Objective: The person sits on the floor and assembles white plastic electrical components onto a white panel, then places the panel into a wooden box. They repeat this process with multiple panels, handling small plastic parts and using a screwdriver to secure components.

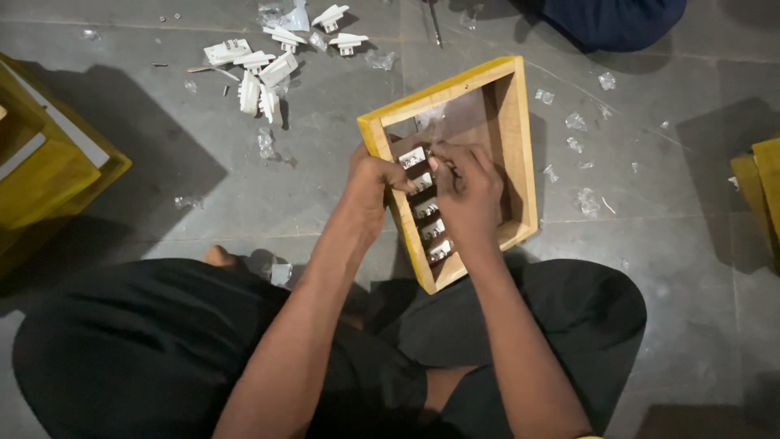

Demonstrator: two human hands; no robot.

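So a shallow wooden box frame (pixel 520 138) with yellow-painted outer edges is seen here, open side up, tilted a bit and propped at its near corner against the lap of the person sitting on the floor. The inside is plain light wood. Along its left inner wall a row of small white switch-like parts (pixel 426 207) is fitted, five or so, stacked one after another from the top toward the near end.

The left hand (pixel 370 183) is wrapped around the left rail of the frame, fingers curled over the edge, so the frame is gripped there. The right hand (pixel 470 195) is held inside the frame just beside the row of white parts, fingers pinched together near the topmost one. Something tiny seems to be pinched there, but what exactly can't be made out.

The floor (pixel 162 211) is made of grey stone tiles and is pretty messy. A pile of loose white plastic parts (pixel 264 69) is scattered up top left, well apart from the frame, and clear plastic wrappers (pixel 587 202) are littered to the right. Another yellow box (pixel 49 162) is parked at the left edge, and a bit of one more yellow piece (pixel 760 183) is seen at the right edge. Dark blue cloth (pixel 609 20) is visible at the top.
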